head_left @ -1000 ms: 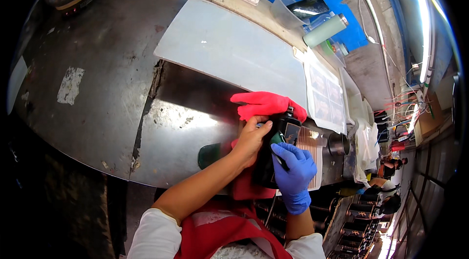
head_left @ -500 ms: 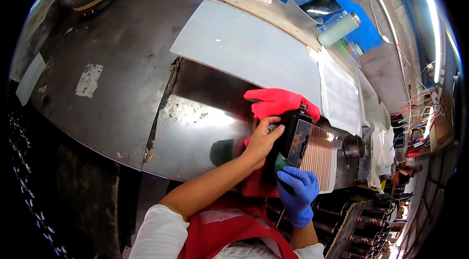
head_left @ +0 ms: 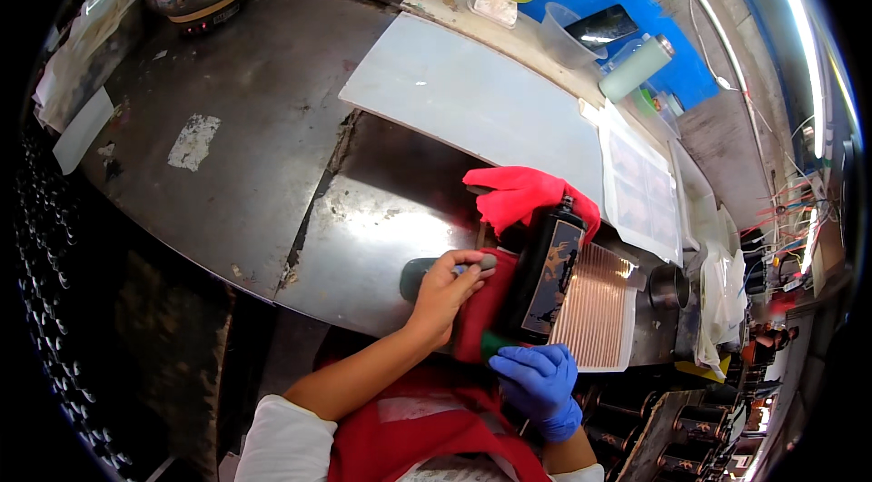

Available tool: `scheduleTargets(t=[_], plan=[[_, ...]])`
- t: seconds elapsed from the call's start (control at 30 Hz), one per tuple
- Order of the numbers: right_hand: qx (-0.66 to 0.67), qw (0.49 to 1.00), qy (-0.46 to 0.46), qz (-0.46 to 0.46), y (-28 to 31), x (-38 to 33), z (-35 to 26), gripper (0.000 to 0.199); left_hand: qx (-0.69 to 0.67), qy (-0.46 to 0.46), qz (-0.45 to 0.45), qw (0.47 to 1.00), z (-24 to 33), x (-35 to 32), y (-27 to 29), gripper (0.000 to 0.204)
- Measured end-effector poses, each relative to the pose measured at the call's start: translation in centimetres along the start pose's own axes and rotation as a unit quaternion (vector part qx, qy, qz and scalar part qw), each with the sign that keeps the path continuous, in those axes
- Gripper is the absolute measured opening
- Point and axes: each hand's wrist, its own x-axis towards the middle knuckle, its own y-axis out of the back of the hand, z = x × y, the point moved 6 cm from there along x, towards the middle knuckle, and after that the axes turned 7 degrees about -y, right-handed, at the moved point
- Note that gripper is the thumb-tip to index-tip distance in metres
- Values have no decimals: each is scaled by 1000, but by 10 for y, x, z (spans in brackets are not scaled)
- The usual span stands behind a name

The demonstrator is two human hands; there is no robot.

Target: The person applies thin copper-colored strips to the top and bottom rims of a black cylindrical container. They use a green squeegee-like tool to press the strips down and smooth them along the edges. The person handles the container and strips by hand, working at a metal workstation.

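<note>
A black bottle point(head_left: 536, 287) with a dark, gold-patterned label lies slanted in front of me, its neck pointing away. It rests on a red cloth-like support point(head_left: 480, 309), touching a bright red rubber glove or cloth point(head_left: 527, 196) near the neck. My bare left hand point(head_left: 440, 298) is closed, just left of the bottle and apart from it. Between its thumb and fingers is a small grey rounded piece point(head_left: 488, 261). My right hand point(head_left: 538, 382), in a blue glove, is closed on a green squeegee point(head_left: 492, 343) by the bottle's base; the fingers partly hide it.
A dark green flat piece point(head_left: 416, 278) lies on the metal table point(head_left: 263, 119) to the left. Right of the bottle is a tray with striped sheets point(head_left: 595, 309), then a metal cup point(head_left: 668, 287). Farther back are a pale board point(head_left: 472, 100), printed sheets point(head_left: 640, 178) and a flask point(head_left: 638, 69).
My left hand has come off the bottle, moving left and nearer. My right hand has drawn the green squeegee down from the bottle's side toward its base. The view has shifted slightly.
</note>
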Motion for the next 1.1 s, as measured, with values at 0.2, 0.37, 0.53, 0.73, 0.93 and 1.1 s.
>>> scheduleTargets(t=[0.2,0.37,0.53,0.73,0.93,1.1], plan=[[110,987,-102,65,3,28,-4,32,-25,-42,36,998,5,-19,20,13],[142,982,-117,37,-20,33,-27,29,-71,-118,48,989,19,-32,38,12],[144,979,-145,26,-31,27,-29,27,-96,-124,45,987,10,-42,48,14],[143,963,-229,29,-39,16,-26,26,-106,-111,40,987,16,-39,52,25],[94,958,-251,98,-23,10,-11,32,-127,-141,1,982,26,-39,41,28],[19,937,-255,238,8,11,19,30,-126,-131,-5,983,17,-44,43,24]])
